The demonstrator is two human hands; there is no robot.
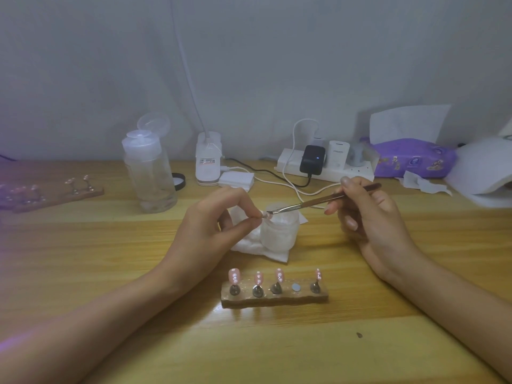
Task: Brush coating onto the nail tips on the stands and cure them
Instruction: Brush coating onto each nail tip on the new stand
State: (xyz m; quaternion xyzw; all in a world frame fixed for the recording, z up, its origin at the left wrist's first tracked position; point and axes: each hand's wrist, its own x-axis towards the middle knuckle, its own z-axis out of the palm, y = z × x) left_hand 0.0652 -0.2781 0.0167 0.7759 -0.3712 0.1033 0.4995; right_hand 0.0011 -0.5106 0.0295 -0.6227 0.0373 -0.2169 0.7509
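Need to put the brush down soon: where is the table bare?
The table is bare in front of the nail stand, toward you, and left of the left hand, in front of the bottle. The back edge is crowded: power strip, cables, tissue pack.

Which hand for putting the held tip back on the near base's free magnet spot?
Likely left: the left hand pinches the nail tip, while the right hand grips the brush.

Nothing legible (print on the white charger is too blurred).
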